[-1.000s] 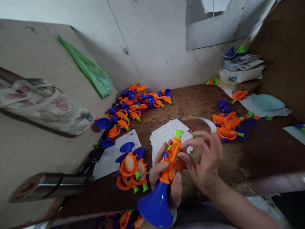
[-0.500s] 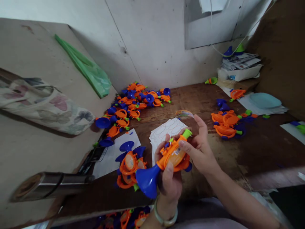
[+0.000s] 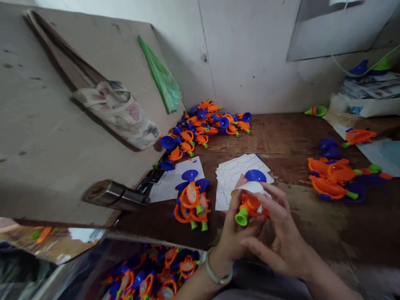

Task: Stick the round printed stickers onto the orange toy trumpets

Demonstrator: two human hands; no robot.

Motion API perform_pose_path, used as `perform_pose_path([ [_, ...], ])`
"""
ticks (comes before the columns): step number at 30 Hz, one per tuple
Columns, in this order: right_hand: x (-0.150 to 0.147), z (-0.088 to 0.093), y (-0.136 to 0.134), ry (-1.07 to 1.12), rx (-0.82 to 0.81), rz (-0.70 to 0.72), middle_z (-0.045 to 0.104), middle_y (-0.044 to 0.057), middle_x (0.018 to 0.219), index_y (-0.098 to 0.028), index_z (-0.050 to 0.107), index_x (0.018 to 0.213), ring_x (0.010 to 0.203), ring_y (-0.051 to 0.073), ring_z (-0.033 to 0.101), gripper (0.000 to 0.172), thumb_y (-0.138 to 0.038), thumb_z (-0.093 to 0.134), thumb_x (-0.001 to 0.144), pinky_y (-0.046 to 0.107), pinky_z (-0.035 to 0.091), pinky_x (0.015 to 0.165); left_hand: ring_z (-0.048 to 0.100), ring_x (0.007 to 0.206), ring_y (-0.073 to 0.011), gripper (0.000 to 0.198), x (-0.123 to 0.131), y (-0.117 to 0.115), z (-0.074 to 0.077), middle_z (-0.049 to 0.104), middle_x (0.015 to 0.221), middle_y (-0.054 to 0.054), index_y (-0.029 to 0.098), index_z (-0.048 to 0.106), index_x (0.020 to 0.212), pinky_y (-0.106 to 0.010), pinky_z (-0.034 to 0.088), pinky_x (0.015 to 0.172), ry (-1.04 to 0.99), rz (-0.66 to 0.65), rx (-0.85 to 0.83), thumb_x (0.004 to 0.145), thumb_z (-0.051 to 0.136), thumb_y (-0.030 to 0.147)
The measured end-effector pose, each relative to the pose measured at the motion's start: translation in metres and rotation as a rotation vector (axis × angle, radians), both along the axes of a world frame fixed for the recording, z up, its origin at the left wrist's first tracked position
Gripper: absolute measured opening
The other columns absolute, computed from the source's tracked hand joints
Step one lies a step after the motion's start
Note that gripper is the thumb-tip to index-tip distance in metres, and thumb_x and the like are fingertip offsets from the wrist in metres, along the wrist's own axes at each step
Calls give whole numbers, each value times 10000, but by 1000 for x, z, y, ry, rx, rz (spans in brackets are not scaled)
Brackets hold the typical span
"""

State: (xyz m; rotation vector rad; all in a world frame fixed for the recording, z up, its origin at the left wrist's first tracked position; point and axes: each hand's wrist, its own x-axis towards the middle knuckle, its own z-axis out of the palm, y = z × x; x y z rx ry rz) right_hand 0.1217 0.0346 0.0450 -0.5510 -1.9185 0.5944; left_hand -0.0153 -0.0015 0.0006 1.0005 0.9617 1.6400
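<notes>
My left hand (image 3: 236,235), with a pale bangle at the wrist, is closed around a toy trumpet (image 3: 250,203). The trumpet has an orange body, a green mouthpiece pointing toward me and a blue bell facing away. A curved sticker (image 3: 251,187), its white side up, lies over the top of the body. The fingertips of my right hand (image 3: 283,227) are on that sticker's right edge, while its thumb stretches out below the trumpet. Beyond the hands is a stack of sticker sheets (image 3: 225,183) with oval outlines. Left of them sits a small pile of toy trumpets (image 3: 191,196).
A larger heap of trumpets (image 3: 203,125) is against the wall. More orange parts (image 3: 331,179) and blue bells (image 3: 329,148) lie at the right. A steel flask (image 3: 114,193) is at the left. Below the table edge are many more trumpets (image 3: 146,283).
The view has swung left. The trumpet has been turned so its mouthpiece points at me and its bell away. The sticker has come from the right fingertip down onto the trumpet's body.
</notes>
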Motion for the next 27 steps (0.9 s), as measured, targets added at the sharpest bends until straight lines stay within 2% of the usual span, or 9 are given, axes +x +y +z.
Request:
perform_pose_path([
  [2,-2,7,-2,29,-83,91,488,130,1623,-368,565,1555,1515,348,567,696,-253,823,919,531,627,1141,723,1359,-298,646,-1,2,4,744,1460,-71,378,672,1476,-444,602,1158,-107,-16,-79,879,916,375],
  [4,-3,15,2,139,-193,91,567,107,1549,-355,697,1365,1460,325,627,425,-259,792,963,506,646,1108,734,1331,-294,642,-3,5,7,747,1439,-89,341,671,1464,-421,605,1140,-183,-7,-99,873,913,409],
  [6,-3,20,9,268,-275,24,719,81,1312,-309,755,1150,1255,266,751,180,-226,764,990,419,695,984,740,1311,-287,627,-6,8,11,739,1456,-94,325,693,1427,-388,616,1107,-220,31,-66,848,928,379],
  [8,-4,22,17,331,-343,-35,777,25,994,-268,751,995,919,182,797,81,-194,781,976,285,698,782,740,1318,-274,604,-9,10,13,715,1516,-69,362,722,1394,-346,628,1071,-238,47,-11,831,931,304],
  [10,-7,21,24,340,-413,-51,738,-20,798,-242,738,909,686,129,728,99,-225,831,940,202,644,612,735,1336,-263,598,-13,10,15,696,1557,-37,405,741,1377,-315,632,1050,-262,32,25,828,916,245],
  [12,-10,19,27,350,-480,-57,722,-29,763,-229,732,875,628,117,694,154,-287,871,908,185,619,551,743,1326,-264,600,-15,9,17,707,1547,-34,409,750,1376,-314,637,1039,-277,9,40,826,899,221],
  [15,-13,15,28,369,-523,-75,739,-26,789,-227,739,870,649,113,705,167,-306,885,892,186,635,578,734,1340,-300,590,-18,7,22,720,1530,-60,374,758,1378,-373,633,1075,-263,-23,37,822,890,226],
  [20,-12,14,27,379,-537,-78,746,-42,770,-232,756,866,627,86,701,133,-230,889,860,136,613,577,727,1353,-334,600,-19,5,24,744,1492,-81,364,730,1427,-461,606,1146,-254,-101,74,852,890,302],
  [27,-11,18,27,399,-586,-89,733,-38,750,-231,752,840,630,82,694,165,-262,914,835,129,612,599,713,1377,-281,588,-17,6,28,713,1541,-48,359,714,1454,-330,601,1132,-293,-176,119,895,875,270],
])
